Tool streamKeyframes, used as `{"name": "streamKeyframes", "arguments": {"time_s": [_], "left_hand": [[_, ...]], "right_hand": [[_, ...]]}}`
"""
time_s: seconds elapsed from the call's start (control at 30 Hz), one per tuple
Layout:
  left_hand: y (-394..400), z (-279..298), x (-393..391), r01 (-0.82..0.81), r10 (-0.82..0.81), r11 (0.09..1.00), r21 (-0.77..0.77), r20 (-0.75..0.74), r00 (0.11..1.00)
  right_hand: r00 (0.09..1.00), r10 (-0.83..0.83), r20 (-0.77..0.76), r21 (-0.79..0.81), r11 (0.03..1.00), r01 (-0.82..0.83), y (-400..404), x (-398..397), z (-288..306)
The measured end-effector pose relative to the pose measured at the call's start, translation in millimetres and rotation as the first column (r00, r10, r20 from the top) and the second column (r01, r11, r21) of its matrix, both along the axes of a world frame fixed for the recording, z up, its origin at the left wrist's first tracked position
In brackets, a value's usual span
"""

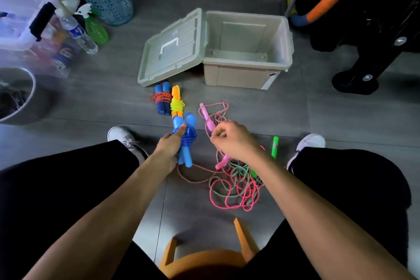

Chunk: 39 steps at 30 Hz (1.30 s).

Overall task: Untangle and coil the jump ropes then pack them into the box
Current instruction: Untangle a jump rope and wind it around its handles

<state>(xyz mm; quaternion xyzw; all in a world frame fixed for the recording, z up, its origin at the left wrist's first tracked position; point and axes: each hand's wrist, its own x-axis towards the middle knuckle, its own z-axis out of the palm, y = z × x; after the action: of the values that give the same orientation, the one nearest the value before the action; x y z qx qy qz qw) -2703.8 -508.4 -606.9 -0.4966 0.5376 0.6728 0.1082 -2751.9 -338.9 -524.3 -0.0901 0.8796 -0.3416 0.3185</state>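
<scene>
Left hand (169,145) has a snug grip on the blue coiled jump rope (185,141), fingers wrapped round the bundle and thumb lying up along it, handles pointing toward 12. Right hand (229,140) is curled tight, pinching the pink-and-white cord (214,109) right by a pink handle (205,112). Both forearms reach down and forward from between the knees, wrists fairly straight.

Count so far: three coiled ropes. That's the blue one in hand, plus an orange-handled one (177,103) and a dark-blue-handled one (162,101) lying side by side on the floor (109,98) at 12 of the left hand. Still in a tangled pile (238,179) at 5 o'clock of the right hand: pink, green and striped cords, with a green handle (275,146) sticking out.

Farther out at 12, the beige box (247,70) sits open, its lid (172,50) flopped off to 9.
</scene>
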Motion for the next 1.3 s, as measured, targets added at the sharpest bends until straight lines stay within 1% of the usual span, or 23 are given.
{"name": "streamKeyframes", "arguments": {"time_s": [0.1, 0.17, 0.3, 0.4, 0.5, 0.6, 0.63, 0.7, 0.73, 0.8, 0.9, 1.0, 1.03, 1.1, 1.13, 1.17, 1.23, 1.3], "left_hand": [[-30.8, -37.9, 1.8, -0.132, 0.136, 0.990, -0.044, 0.096, 0.986], [-49.9, -60.5, -0.1, -0.187, 0.199, 0.978, -0.088, 0.151, 0.968], [-79.1, -98.9, -16.9, -0.277, 0.283, 0.959, -0.059, 0.169, 0.944], [-98.0, -122.8, -42.1, -0.271, 0.285, 0.958, -0.090, 0.217, 0.934], [-117.7, -142.5, -61.5, -0.215, 0.244, 0.967, -0.134, 0.270, 0.931], [-132.4, -160.4, -61.7, -0.194, 0.246, 0.956, -0.219, 0.242, 0.939], [-134.0, -167.4, -58.6, -0.173, 0.237, 0.952, -0.253, 0.253, 0.938], [-127.2, -172.0, -53.2, -0.080, 0.171, 0.951, -0.298, 0.294, 0.940], [-118.8, -168.6, -52.3, -0.048, 0.137, 0.955, -0.293, 0.291, 0.947], [-94.1, -154.5, -52.8, -0.007, 0.065, 0.973, -0.232, 0.240, 0.969], [-56.1, -144.0, -48.8, 0.173, -0.135, 0.963, -0.206, 0.186, 0.973], [-18.1, -140.6, -42.3, 0.354, -0.331, 0.915, -0.192, 0.143, 0.933], [-6.0, -141.5, -40.4, 0.420, -0.398, 0.888, -0.187, 0.144, 0.906], [16.7, -139.3, -35.8, 0.577, -0.552, 0.791, -0.204, 0.169, 0.817], [26.7, -138.1, -32.9, 0.622, -0.597, 0.748, -0.232, 0.174, 0.783], [35.0, -136.9, -29.6, 0.635, -0.613, 0.729, -0.255, 0.171, 0.772], [51.3, -126.5, -24.2, 0.604, -0.583, 0.761, -0.236, 0.161, 0.797], [65.0, -110.8, -21.3, 0.576, -0.557, 0.790, -0.212, 0.144, 0.818]], "right_hand": [[0.994, 0.109, 0.008, 0.080, 0.991, -0.110, -13.5, -11.2, -7.3], [0.989, 0.149, -0.004, 0.117, 0.982, -0.148, -25.6, -21.5, -17.6], [0.984, 0.164, 0.070, 0.092, 0.981, -0.170, -52.1, -45.2, -56.3], [0.979, 0.153, 0.138, 0.123, 0.978, -0.170, -64.1, -61.4, -91.8], [0.976, 0.121, 0.182, 0.131, 0.981, -0.146, -66.8, -70.8, -121.3], [0.971, 0.108, 0.213, 0.134, 0.981, -0.139, -64.7, -75.1, -140.7], [0.970, 0.092, 0.227, 0.130, 0.984, -0.123, -62.2, -75.8, -144.3], [0.965, 0.033, 0.261, 0.118, 0.991, -0.066, -51.9, -75.9, -150.3], [0.960, 0.002, 0.279, 0.121, 0.992, -0.037, -43.7, -75.6, -152.2], [0.958, -0.061, 0.281, 0.138, 0.990, 0.023, -23.5, -74.2, -154.8], [0.968, -0.127, 0.215, 0.186, 0.979, 0.087, 9.9, -66.9, -159.1], [0.964, -0.195, 0.182, 0.205, 0.966, 0.157, 46.8, -55.4, -165.6], [0.960, -0.214, 0.183, 0.200, 0.964, 0.177, 58.3, -51.5, -164.3], [0.956, -0.240, 0.167, 0.204, 0.957, 0.205, 82.3, -44.3, -165.5], [0.957, -0.251, 0.143, 0.220, 0.951, 0.216, 94.8, -41.5, -167.1], [0.960, -0.258, 0.110, 0.246, 0.943, 0.226, 105.5, -39.6, -167.9], [0.960, -0.274, 0.051, 0.285, 0.926, 0.249, 123.3, -38.9, -176.0], [0.959, -0.279, 0.050, 0.315, 0.915, 0.250, 130.9, -39.5, -192.6]]}}
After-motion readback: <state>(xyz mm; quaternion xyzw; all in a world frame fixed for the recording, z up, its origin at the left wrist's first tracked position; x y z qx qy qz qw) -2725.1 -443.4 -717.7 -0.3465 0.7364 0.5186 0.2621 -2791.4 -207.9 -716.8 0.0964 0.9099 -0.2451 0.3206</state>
